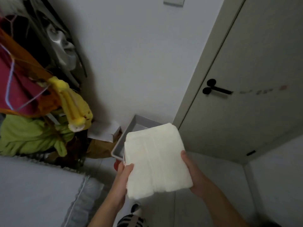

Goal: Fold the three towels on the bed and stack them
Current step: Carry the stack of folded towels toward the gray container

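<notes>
A thick stack of folded white towels (155, 161) hangs in the air in front of me, held between both hands. My left hand (123, 175) grips its near left corner, thumb on top and fingers underneath. My right hand (191, 171) holds the right edge, thumb over the top. The stack partly covers a grey tray (129, 133) that stands by the wall below and beyond it. How many towels are in the stack cannot be told.
The grey bed (36, 190) fills the lower left. Hanging clothes (32, 99) in red, orange, yellow and green crowd the left side. A white door (249, 79) with a black handle stands on the right. A white box (105, 130) sits beside the tray.
</notes>
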Available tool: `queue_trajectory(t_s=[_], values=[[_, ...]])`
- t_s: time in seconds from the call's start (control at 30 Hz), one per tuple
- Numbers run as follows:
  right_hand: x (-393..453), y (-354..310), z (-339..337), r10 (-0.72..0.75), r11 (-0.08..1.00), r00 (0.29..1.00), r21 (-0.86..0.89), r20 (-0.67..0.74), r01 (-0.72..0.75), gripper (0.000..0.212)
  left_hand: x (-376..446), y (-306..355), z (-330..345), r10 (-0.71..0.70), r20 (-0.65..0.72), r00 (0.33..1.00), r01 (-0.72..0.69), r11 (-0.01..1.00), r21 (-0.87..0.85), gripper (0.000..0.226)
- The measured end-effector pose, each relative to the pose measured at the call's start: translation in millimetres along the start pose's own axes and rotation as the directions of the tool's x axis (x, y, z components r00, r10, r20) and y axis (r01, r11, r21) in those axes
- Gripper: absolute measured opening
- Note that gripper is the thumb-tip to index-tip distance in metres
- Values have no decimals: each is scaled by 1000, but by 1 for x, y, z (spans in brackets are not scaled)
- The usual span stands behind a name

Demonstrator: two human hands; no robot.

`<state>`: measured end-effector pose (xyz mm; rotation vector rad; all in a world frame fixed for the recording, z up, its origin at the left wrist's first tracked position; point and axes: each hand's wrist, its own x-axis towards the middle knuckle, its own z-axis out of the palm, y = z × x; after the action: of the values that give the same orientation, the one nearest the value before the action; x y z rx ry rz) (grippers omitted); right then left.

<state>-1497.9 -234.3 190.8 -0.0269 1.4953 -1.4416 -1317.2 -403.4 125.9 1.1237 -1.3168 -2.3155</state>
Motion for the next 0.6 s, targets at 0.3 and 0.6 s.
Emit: queue_trajectory(t_s=[0.3, 0.6], values=[[130, -109, -24, 145, 984, 984, -121, 105, -132, 67, 102, 30, 44, 13, -176, 984, -32, 994, -108, 76], [288, -179, -37, 439, 842, 845, -467, 305, -268, 59, 174, 14, 102, -198, -511, 837, 16, 941, -338, 65]])
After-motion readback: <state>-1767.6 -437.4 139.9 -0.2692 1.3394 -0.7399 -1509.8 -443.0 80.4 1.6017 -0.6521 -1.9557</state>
